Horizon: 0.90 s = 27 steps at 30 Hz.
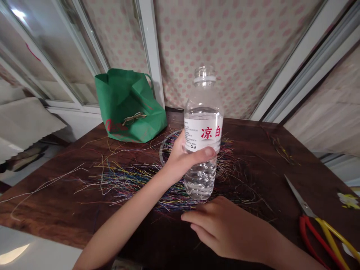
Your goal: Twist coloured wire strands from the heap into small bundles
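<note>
My left hand is wrapped round a clear plastic water bottle, its thumb across the lower part of the white label with red characters. The bottle is upright, has no cap on its neck and holds water to a little above the label. Just below the bottle's base is my right hand, back upward, with the fingers curled and close together. Anything inside those fingers is hidden. Many thin coloured wires lie spread on the dark wooden table behind and beneath both hands.
A green bag with glasses against its front stands at the back left. Scissors with red and yellow handles lie open at the right. Loose strands lie farther back. A patterned curtain hangs behind the table.
</note>
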{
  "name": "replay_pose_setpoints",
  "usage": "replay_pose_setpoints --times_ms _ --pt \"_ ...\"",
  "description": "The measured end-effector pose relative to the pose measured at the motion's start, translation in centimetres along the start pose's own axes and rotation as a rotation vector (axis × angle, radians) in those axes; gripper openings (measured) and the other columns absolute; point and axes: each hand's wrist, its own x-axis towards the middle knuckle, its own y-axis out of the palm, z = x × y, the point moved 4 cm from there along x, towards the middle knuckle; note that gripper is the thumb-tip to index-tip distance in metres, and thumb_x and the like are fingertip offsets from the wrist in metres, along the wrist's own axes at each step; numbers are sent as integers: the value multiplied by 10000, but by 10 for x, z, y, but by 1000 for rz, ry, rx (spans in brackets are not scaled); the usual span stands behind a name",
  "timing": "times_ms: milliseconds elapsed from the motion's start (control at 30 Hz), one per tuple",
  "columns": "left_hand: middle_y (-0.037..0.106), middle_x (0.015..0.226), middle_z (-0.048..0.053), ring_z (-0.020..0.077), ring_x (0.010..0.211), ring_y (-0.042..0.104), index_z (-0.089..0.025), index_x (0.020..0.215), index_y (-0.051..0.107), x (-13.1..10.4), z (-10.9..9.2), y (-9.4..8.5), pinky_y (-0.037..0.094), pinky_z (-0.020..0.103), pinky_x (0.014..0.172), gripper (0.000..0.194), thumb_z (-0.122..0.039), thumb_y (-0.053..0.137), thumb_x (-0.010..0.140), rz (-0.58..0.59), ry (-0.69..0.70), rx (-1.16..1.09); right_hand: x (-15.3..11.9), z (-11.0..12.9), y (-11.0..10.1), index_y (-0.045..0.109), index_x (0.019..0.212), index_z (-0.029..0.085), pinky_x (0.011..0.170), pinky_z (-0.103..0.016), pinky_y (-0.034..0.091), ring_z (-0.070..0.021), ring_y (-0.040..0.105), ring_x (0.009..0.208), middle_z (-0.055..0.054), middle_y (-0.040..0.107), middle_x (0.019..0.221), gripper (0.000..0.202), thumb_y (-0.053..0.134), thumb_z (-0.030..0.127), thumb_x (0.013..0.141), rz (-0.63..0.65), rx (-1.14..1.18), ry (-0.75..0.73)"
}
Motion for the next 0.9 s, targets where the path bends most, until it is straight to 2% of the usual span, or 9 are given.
replay_pose_setpoints --times_ms 67,167,233,300,367,400,567,700,900 --pt "677 898 58 226 775 645 -193 1062 535 -1 -1 2 524 350 706 561 -381 798 604 6 38 42 -6 -5 -11 639 1059 249 683 -245 445 -136 643 758 4 707 860 274 480 111 883 -11 116 30" --pt "668 1019 58 238 903 634 -205 1098 530 -4 -1 6 508 361 806 551 -282 800 623 -14 101 105 -19 -15 -36 635 998 280 711 -246 471 -131 642 791 23 704 877 240 473 131 903 -190 293 96" --pt "668 1022 52 243 925 629 -209 1107 528 -7 0 9 503 372 826 552 -246 800 628 -28 118 157 -28 -24 -52 617 955 279 565 -218 461 -115 614 637 35 669 725 165 480 196 915 -357 389 200" --pt "660 1035 50 248 946 621 -210 1127 515 -9 3 12 498 377 837 583 -225 807 623 -32 129 192 -35 -35 -64 573 1014 270 412 -199 385 -102 533 479 45 611 605 125 509 264 907 -566 439 349" --pt "646 1062 55 250 973 608 -206 1150 494 -11 6 15 496 371 840 614 -218 811 624 -31 125 197 -37 -43 -68 514 1123 251 359 -199 346 -98 477 419 43 598 586 249 546 321 885 -722 467 440" --pt "639 1074 57 249 983 604 -204 1159 482 -13 8 17 497 362 835 625 -218 810 628 -28 119 193 -34 -47 -68 492 1162 241 362 -203 359 -101 479 423 36 605 598 308 556 342 878 -745 481 457" --pt "614 1121 60 221 1001 595 -211 1234 423 -21 9 25 486 342 864 549 -292 708 773 -4 113 202 -17 -57 -58 476 1182 215 410 -217 427 -139 558 516 54 553 547 445 655 371 806 -645 603 394" --pt "561 1262 60 208 1124 542 -238 1361 299 -27 1 32 417 347 983 532 -347 542 902 46 64 287 -15 -58 -55 460 1206 206 489 -216 473 -118 585 584 10 654 709 416 629 314 841 -636 748 323" --pt "404 1453 33 222 1297 389 -260 1433 233 -33 -6 31 260 372 1115 515 -394 389 961 100 -23 388 -19 -55 -61 467 1239 166 506 -192 461 -100 603 635 -27 700 830 420 611 248 854 -620 807 242"
